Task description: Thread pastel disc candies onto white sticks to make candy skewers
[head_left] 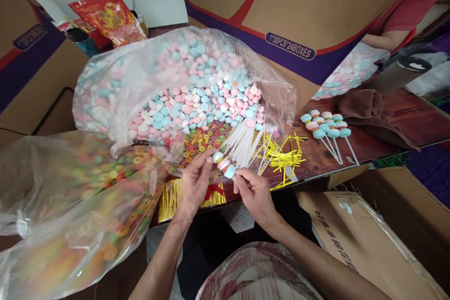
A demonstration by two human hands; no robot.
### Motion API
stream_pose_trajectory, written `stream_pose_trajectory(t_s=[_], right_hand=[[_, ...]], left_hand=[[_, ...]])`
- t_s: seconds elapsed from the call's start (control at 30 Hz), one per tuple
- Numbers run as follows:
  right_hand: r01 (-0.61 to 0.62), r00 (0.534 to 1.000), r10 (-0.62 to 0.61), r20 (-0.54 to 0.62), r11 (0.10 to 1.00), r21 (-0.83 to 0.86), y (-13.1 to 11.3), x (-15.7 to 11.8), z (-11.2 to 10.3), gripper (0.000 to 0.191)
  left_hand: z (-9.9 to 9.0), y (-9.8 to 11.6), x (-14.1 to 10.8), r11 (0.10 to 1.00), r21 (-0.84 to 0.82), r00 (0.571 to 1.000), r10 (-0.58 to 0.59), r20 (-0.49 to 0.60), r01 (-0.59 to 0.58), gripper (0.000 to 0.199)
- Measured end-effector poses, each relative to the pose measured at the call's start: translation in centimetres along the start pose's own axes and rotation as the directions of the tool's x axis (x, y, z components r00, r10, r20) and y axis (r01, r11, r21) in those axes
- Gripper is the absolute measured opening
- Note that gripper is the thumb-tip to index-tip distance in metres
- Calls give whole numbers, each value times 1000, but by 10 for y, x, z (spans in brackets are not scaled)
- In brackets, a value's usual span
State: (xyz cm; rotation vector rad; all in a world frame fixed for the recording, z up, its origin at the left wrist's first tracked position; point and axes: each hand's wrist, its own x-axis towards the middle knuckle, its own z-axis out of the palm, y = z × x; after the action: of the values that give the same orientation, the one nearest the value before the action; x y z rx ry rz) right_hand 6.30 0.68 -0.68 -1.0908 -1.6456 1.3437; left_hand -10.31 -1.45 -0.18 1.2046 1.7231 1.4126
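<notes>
At the near edge of the table (411, 112), I have the left hand (195, 180) with thumb and forefinger nearly closed on the upper end of a candy stick (222, 164). The right hand (256, 193) is pinched in at its lower end, beside a blue candy; those fingers hide the stick itself, so I can't tell how firmly they grip it. It should feel light and dry, stiff along the stick, its candies likely chalky and prone to chip or slide if squeezed. I'd hold it by the stick, just below the lowest candy. Just beyond lie loose white sticks (243, 140) and colored rings (201, 144), with yellow ties (286, 153) to the right. Farther out are the big bag of candies (190, 103) and some filled sticks (326, 124).
</notes>
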Motion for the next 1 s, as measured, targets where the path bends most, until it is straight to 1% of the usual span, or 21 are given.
stream_pose_trajectory(t_s=[0.13, 0.2, 0.3, 0.33, 0.4, 0.5, 0.53, 0.57, 0.6, 0.63, 0.67, 0.73, 0.8, 0.83, 0.87, 0.9, 0.93, 0.97, 1.0], right_hand=[[22, 1000, -22, 2, 1000, -16, 0, 0, 2, 30], [41, 999, -40, 8, 999, -31, 0, 0, 3, 29], [66, 998, -65, 24, 997, -45, -2, 2, 1, 27], [78, 997, -77, 20, 996, -50, -3, 3, -3, 27], [117, 993, -118, -16, 990, -77, -5, 3, -14, 27], [165, 970, -192, -146, 970, -180, -7, 5, -48, 28], [156, 955, -206, -216, 961, -227, -6, 7, -63, 27], [133, 929, -215, -302, 954, -269, -3, 10, -79, 26], [100, 895, -223, -386, 944, -313, 0, 14, -97, 25], [62, 849, -243, -469, 928, -368, 4, 20, -115, 23], [10, 814, -257, -521, 903, -430, 9, 26, -134, 20], [-114, 773, -277, -571, 824, -555, 18, 40, -170, 21], [-273, 735, -290, -613, 700, -660, 27, 53, -200, 25], [-350, 733, -275, -622, 632, -692, 31, 59, -211, 27], [-416, 741, -248, -624, 561, -716, 34, 63, -219, 28], [-460, 741, -238, -628, 501, -733, 37, 66, -224, 29], [-474, 735, -263, -625, 459, -751, 39, 68, -226, 29], [-464, 718, -327, -614, 432, -773, 41, 68, -225, 29], [-445, 685, -411, -601, 416, -793, 41, 66, -220, 29]], left_hand=[[-4, 0, 0, 987, 125, 995, 100, -22, -97, 40], [-6, -2, -1, 980, 163, 993, 118, -19, -113, 39], [-10, -5, 3, 986, 164, 999, 40, -14, -37, 43], [-11, -5, 5, 987, 159, 1000, 3, -16, 0, 45], [-15, -1, 9, 987, 157, 1000, -22, -10, 23, 50], [-21, 5, 15, 984, 179, 1000, -12, -28, 17, 53], [-22, 6, 16, 983, 181, 999, -17, -51, 26, 53], [-24, 5, 18, 983, 178, 997, -31, -77, 45, 53], [-25, 4, 19, 983, 172, 993, -46, -105, 63, 52], [-26, 2, 21, 982, 170, 991, -56, -125, 76, 51], [-28, -1, 22, 981, 178, 989, -58, -136, 82, 50], [-29, -5, 24, 975, 213, 988, -40, -151, 72, 47], [-31, -7, 25, 969, 245, 986, 6, -164, 35, 43], [-32, -8, 25, 966, 257, 984, 35, -174, 11, 41], [-34, -8, 25, 964, 267, 982, 69, -176, -20, 39], [-35, -8, 25, 960, 278, 981, 91, -171, -40, 37], [-37, -8, 24, 951, 305, 980, 114, -162, -60, 36], [-39, -8, 24, 940, 333, 981, 125, -151, -69, 35], [-40, -8, 24, 932, 358, 982, 125, -144, -66, 35]])
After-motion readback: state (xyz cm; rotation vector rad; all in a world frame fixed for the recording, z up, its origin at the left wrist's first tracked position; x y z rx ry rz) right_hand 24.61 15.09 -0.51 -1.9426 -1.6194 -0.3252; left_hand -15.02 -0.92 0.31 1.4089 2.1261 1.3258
